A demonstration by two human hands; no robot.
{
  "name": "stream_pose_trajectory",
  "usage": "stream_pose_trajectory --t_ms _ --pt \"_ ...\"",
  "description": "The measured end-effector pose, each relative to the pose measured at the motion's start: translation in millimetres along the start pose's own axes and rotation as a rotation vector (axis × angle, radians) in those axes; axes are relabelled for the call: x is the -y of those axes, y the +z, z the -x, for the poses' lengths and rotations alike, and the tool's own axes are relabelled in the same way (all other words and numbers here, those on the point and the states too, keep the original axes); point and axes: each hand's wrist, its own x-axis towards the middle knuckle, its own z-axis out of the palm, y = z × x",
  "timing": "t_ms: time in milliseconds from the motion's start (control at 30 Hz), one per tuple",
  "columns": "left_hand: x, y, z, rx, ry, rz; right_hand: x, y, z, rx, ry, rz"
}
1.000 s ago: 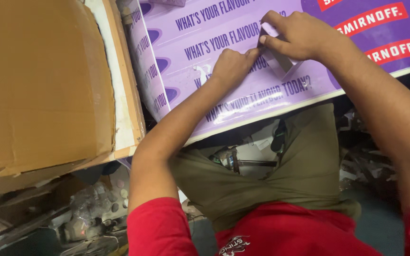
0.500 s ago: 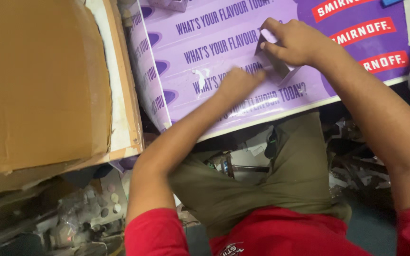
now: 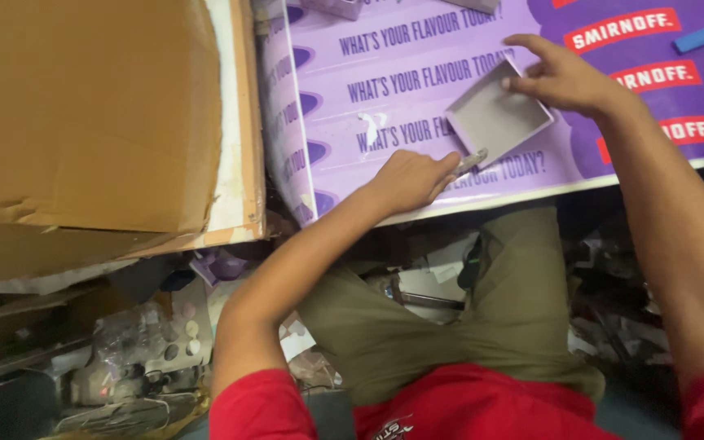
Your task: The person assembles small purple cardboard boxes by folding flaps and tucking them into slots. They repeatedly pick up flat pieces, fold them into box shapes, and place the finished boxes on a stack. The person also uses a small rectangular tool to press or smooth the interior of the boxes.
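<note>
A large purple printed board (image 3: 417, 73) lies flat in front of me. On it rests a small grey square piece (image 3: 497, 118), like a shallow tray. My right hand (image 3: 560, 77) presses its fingers on the far right edge of that piece. My left hand (image 3: 411, 179) sits near the board's front edge, fingers closed around a thin metallic tool (image 3: 472, 160) whose tip touches the near corner of the grey piece.
A big brown cardboard sheet (image 3: 83, 122) on a white-edged panel lies to the left of the board. Clutter of bags and scraps (image 3: 140, 350) covers the floor at lower left. A blue strip (image 3: 698, 37) lies on the board's far right.
Both hands have drawn apart. The grey piece, earlier hidden under my right hand, now shows on the board, and my left hand has slid toward the front edge with the tool.
</note>
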Motion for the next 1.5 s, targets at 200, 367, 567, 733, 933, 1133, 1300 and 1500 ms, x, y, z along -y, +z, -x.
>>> stream_pose_trajectory --t_ms 200,367,567,733,933,1133,1300,1500 --pt "16 -24 42 -0.231 -0.218 -0.097 -21 51 29 -0.254 -0.144 0.022" --pt "26 -31 34 -0.468 -0.235 -0.105 -30 87 75 -0.405 -0.28 0.474" --pt "28 -9 -6 -0.446 -0.278 -0.203 -48 129 80 -0.587 -0.353 0.361" --pt "42 0 -17 -0.418 -0.261 -0.216 -63 133 77 -0.588 -0.363 0.433" --pt "30 11 -6 -0.358 -0.222 -0.117 -62 132 77 -0.571 -0.353 0.437" --pt "-19 18 27 -0.219 -0.231 -0.021 -64 131 78 -0.56 -0.352 0.413" --pt "-48 5 47 -0.045 -0.26 0.311 -65 132 76 -0.568 -0.374 0.401" --pt "-33 -11 30 -0.084 -0.619 0.302 -59 130 78 -0.557 -0.362 0.413"
